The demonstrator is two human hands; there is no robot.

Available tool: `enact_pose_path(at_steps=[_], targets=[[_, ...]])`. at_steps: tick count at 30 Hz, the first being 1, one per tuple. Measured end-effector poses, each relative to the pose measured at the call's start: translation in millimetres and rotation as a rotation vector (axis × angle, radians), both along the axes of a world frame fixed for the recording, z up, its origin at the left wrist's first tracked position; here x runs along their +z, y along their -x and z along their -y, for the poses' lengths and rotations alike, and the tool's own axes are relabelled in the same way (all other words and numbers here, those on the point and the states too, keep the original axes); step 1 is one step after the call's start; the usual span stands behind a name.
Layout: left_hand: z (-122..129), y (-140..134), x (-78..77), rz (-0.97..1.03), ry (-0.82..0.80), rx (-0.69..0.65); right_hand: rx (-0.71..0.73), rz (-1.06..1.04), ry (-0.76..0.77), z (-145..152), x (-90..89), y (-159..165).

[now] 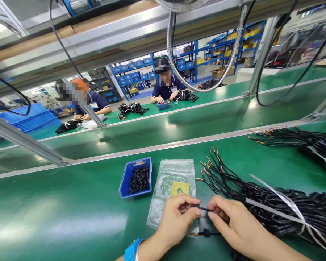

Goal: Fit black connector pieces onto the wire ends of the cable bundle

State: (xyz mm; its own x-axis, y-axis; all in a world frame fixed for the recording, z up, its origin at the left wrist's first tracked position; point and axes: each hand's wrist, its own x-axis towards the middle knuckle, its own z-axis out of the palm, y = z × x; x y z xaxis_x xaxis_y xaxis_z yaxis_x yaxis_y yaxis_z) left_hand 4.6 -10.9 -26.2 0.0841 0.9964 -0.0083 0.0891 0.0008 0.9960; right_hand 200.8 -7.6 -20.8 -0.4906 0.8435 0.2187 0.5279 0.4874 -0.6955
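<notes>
My left hand [176, 217] pinches a small black part at the end of a thin black cable [205, 209]. Just to its right, my right hand [230, 217] grips the same cable between thumb and fingers. Below the hands lies another cable end with a black grommet-like piece [206, 233] on it and bare coloured wires. Under my left hand is a clear plastic bag [159, 203] with a yellow sponge [180, 187] on it. A blue bin [122, 186] beyond my left hand holds many small black parts [139, 178].
Bundled black cables [282, 203] with stripped ends lie at the right, tied with white strips. Another cable bundle [309, 141] is behind them. A metal rail [157, 146] crosses the green bench. Two people sit across, and a flexible metal conduit [203, 88] hangs overhead.
</notes>
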Motion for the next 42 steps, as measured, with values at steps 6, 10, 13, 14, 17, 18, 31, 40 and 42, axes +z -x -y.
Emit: enact_pose_path(at_steps=[6, 10, 13, 14, 17, 18, 31, 40, 42], targets=[[1.4, 0.7, 7.4, -0.116, -0.141, -0.044, 0.036, -0.025, -0.233, 0.0, -9.3, 1.6], [1.4, 0.3, 7.5, -0.099, -0.075, -0.027, 0.034, -0.039, -0.293, 0.8, -7.5, 1.8], [-0.1, 0.2, 6.7, -0.075, -0.035, -0.055, 0.06, -0.007, -0.329, 0.7, -5.2, 0.7], [-0.8, 0.4, 6.8, -0.081, -0.049, -0.066, 0.068, 0.008, -0.334, 0.4, -4.5, 0.2], [-2.4, 1.8, 7.8, -0.14, -0.151, -0.077, 0.083, 0.04, -0.326, -1.2, -2.6, -1.1], [-2.5, 2.3, 7.9, -0.153, -0.174, -0.07, 0.086, 0.047, -0.317, -1.7, -2.0, -1.5], [-1.7, -1.3, 0.1, 0.284, 0.33, -0.15, 0.118, -0.013, -0.192, 0.3, 3.5, -2.7], [3.6, -0.9, 1.9, -0.13, -0.179, -0.099, 0.117, 0.029, -0.25, -1.3, -1.3, -3.6], [4.3, -1.0, -0.2, -0.127, -0.184, -0.093, 0.126, 0.032, -0.252, -1.5, -2.5, -3.8]])
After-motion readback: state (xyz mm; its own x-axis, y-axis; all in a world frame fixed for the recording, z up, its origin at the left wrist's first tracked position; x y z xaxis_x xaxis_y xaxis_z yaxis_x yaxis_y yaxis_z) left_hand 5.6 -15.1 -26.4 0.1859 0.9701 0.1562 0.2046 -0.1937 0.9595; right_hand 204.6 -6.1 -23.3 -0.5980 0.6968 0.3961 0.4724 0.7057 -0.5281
